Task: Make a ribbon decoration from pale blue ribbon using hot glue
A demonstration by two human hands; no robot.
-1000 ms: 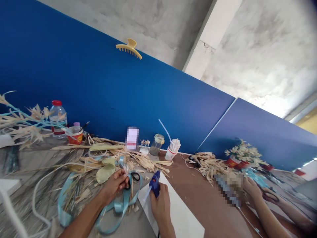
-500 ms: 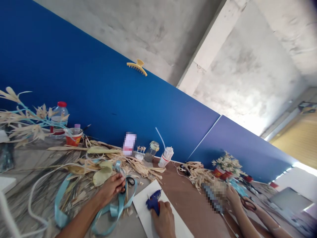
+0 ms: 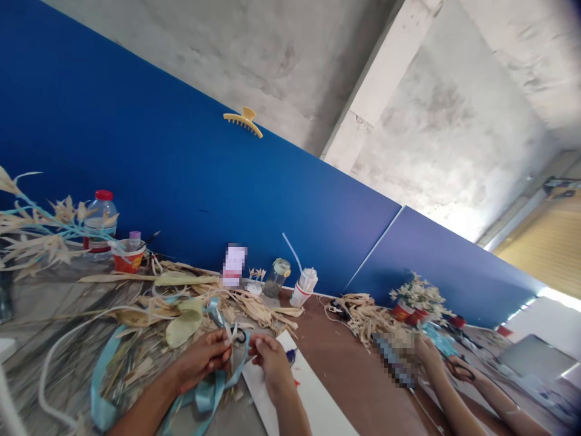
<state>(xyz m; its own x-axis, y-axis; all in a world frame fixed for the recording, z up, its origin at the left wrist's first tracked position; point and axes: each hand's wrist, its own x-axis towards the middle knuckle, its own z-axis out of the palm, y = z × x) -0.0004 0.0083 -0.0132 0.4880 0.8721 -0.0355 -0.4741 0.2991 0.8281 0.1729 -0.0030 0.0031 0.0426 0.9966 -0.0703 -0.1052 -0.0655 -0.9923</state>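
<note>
My left hand (image 3: 204, 358) is closed with its fingertips pinched on a small pale dried-husk flower (image 3: 232, 333). Just right of it, my right hand (image 3: 276, 366) has its fingers curled in a pinch; what they hold, if anything, is too small to make out. A blue glue gun (image 3: 291, 357) lies on the white board (image 3: 313, 387), mostly hidden behind my right hand. Black-handled scissors (image 3: 240, 335) show between the hands. Loops of light-blue ribbon (image 3: 211, 396) lie under and around my left hand.
Dried husks (image 3: 181, 281) cover the table's left and back. A red cup (image 3: 128, 259), a bottle (image 3: 100, 218), a phone (image 3: 234, 264), a glass jar (image 3: 276, 278) and a white cup (image 3: 303, 289) stand along the blue partition (image 3: 181, 181). At right, another person's hands (image 3: 431, 360) work with scissors.
My right hand has let go of the glue gun, leaving it on the board, and moved up and left beside my left hand. The camera view has shifted slightly.
</note>
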